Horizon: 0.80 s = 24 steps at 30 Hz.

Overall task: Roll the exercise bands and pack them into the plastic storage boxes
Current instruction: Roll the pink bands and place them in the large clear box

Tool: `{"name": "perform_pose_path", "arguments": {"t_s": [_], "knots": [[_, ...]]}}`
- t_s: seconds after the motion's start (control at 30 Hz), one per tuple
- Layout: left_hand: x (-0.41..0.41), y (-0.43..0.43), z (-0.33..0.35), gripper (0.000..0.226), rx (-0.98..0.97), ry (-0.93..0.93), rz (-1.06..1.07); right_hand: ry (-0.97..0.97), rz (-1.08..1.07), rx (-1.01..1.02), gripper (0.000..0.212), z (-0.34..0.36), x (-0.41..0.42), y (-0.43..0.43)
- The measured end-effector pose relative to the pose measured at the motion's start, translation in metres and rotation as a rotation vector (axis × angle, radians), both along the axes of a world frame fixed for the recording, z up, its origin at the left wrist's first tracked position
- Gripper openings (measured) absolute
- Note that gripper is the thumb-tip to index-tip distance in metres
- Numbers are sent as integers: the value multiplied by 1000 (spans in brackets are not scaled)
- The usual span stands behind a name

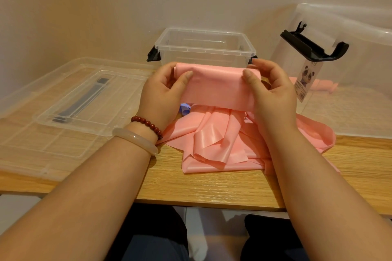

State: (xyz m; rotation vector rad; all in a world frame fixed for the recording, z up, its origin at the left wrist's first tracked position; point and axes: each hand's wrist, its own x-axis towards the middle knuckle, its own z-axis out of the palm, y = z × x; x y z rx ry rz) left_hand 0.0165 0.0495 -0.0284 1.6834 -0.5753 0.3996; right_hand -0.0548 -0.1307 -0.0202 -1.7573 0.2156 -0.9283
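Clamped on both edges of the pink band [216, 88] by left hand [162, 96] and right hand [273, 95] — likely squaring the roll — before the open box [204, 49].

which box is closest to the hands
The small box with black latches, just behind the left hand and right hand gripping the pink band. The big box with the panda label sits farther right.

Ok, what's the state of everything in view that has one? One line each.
Pink band: top end rolled, rest loose on the table.
Left hand: pinches the roll's left end.
Right hand: pinches its right end.
Small box: open, empty, unlatched.
Large box: open, latch swung out.
Lids: off, flat at left.
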Motion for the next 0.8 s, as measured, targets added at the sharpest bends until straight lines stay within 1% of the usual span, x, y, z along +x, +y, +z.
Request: {"name": "perform_pose_path", "arguments": {"t_s": [0.07,0.17,0.23,0.27,0.33,0.4,0.47,0.53,0.57,0.7,0.8], "knots": [[-1,1,1,8,-19,3,16,-5,46,-3,33,1,-1,2],[-1,1,2,16,-75,32,21,-20,105,-6,34,1,-2,4],[-2,1,2,23,-104,75,2,-21,96,-8,30,1,-2,5],[-2,1,1,23,-98,67,5,-23,85,-7,27,0,-2,5],[-2,1,0,16,-50,-2,31,-15,59,-17,19,0,-1,5],[-2,1,0,14,-32,-29,42,-10,45,-23,14,0,-1,5],[-3,0,2,19,-70,21,-8,-6,38,-15,10,0,-2,5],[-4,-1,2,29,-89,68,-67,3,23,-15,9,0,-1,4],[-5,-2,2,33,-74,62,-73,5,9,-20,8,0,0,3],[-3,-1,1,35,-28,27,-40,-2,-52,-66,10,-4,3,1],[-1,-1,0,37,-18,49,-43,-19,-35,-48,15,-3,2,2]]}}
